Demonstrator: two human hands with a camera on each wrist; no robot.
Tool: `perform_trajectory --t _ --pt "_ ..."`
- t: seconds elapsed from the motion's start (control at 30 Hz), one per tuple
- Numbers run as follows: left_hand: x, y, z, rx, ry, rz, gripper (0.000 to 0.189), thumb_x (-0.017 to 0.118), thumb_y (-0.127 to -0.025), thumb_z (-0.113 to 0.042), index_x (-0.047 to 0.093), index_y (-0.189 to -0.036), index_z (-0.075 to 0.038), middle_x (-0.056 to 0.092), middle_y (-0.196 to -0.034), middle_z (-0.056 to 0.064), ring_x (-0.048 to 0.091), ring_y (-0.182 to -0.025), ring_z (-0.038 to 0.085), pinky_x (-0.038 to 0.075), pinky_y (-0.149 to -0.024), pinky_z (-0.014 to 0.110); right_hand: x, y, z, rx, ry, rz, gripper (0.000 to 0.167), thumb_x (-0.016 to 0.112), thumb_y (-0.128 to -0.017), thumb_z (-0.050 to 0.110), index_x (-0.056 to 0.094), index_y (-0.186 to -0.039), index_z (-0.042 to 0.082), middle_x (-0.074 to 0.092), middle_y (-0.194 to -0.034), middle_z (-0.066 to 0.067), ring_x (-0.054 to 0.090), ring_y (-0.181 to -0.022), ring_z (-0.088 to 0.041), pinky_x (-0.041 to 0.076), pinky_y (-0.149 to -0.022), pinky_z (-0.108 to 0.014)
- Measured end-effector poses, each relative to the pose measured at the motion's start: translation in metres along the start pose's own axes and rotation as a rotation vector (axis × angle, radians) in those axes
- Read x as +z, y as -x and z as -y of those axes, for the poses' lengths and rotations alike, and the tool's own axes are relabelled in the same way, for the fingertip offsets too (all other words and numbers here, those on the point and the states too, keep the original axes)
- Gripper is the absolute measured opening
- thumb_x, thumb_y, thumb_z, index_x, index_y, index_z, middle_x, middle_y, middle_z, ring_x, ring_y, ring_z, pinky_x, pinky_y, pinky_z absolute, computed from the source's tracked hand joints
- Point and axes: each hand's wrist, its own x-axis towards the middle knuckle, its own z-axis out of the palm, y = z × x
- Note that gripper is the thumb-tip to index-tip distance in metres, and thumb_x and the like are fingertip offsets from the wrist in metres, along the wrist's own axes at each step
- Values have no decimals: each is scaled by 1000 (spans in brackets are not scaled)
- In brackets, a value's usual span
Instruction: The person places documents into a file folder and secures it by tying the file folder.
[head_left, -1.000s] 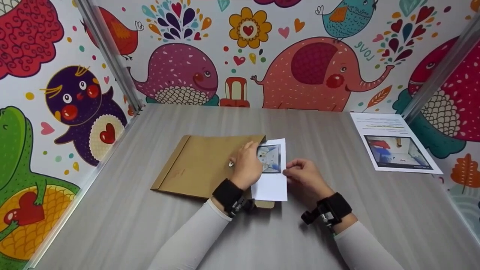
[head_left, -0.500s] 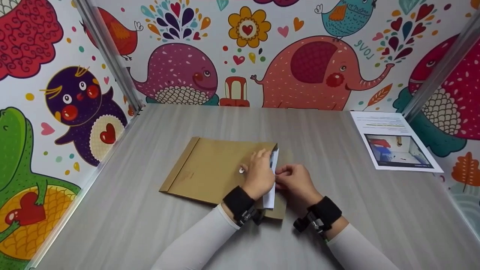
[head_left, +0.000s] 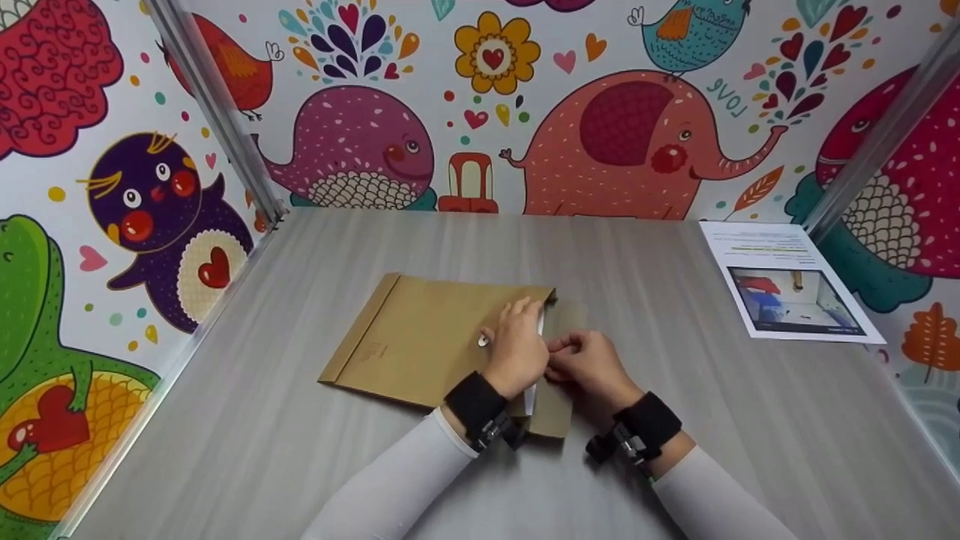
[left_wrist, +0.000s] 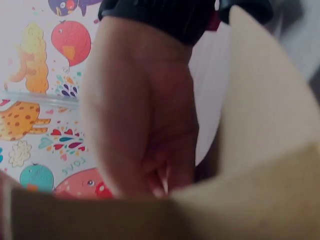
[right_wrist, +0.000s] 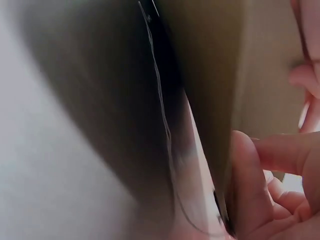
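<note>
A brown paper envelope (head_left: 420, 322) lies on the table in the head view, its opening toward the right with the flap (head_left: 561, 409) folded out. Only a thin strip of white paper (head_left: 531, 397) shows at the mouth; the rest is hidden inside. My left hand (head_left: 514, 349) grips the envelope near its open edge. At the mouth, the fingers of my right hand (head_left: 592, 367) are bent together at the paper's edge; the exact contact is hidden. The right wrist view looks into the mouth, where the paper (right_wrist: 200, 155) stands beside a loose string (right_wrist: 162, 105).
A small round white button (head_left: 483, 341) sits on the envelope by the left hand. A printed sheet (head_left: 780, 259) with a picture lies at the table's far right. Cartoon-patterned walls (head_left: 480, 135) enclose the back and sides of the grey table (head_left: 225, 420).
The white paper has slid left into the envelope, its printed picture no longer showing. Both hands came closer together, and the envelope shifted slightly right, then stayed put over the last half second.
</note>
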Motion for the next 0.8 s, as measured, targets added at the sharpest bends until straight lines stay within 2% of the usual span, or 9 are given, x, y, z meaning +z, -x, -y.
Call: perform_trajectory --t 0.1,0.23,0.43,0.57,0.7,0.8 --pt "0 -8 9 -20 9 -28 51 53 -96 5 62 -145 -5 54 -159 16 42 -153 44 19 -115 86 -3 -3 0 15 -24 -14 15 73 -88 0 70 -100 -9 74 -74 -5 71 -64 -9 58 -60 -23" --pt "1 -20 24 -58 -22 -57 48 53 -98 3 63 -145 -5 56 -157 15 45 -152 41 19 -116 85 -6 -5 -4 20 -1 -42 13 71 -87 -3 69 -99 -8 71 -73 -4 68 -62 -11 56 -58 -25" --pt "1 -32 42 -111 -85 -60 46 52 -103 0 62 -147 -6 55 -159 15 44 -153 38 18 -119 83 -6 -9 -11 36 -3 -47 11 69 -87 -3 70 -97 -7 71 -72 -3 67 -63 -11 56 -58 -24" --pt "2 -35 49 -116 -137 -51 48 58 -100 -3 61 -148 -7 57 -157 14 46 -151 38 20 -120 80 -6 -11 -13 56 -34 -36 10 70 -86 -3 70 -96 -6 70 -72 -3 67 -63 -10 57 -58 -23" --pt "3 -35 54 -97 -165 -36 49 68 -97 -16 63 -145 -7 61 -150 16 50 -146 40 27 -119 76 -7 -10 -12 66 -30 -23 10 71 -87 -2 69 -97 -5 70 -73 -3 66 -63 -11 56 -58 -24" --pt "3 -35 56 -78 -159 -35 52 71 -97 -26 63 -144 -5 61 -148 18 47 -146 43 28 -119 74 -7 -9 -11 53 -3 -54 10 70 -89 0 69 -98 -4 69 -76 -4 65 -63 -12 54 -55 -25"
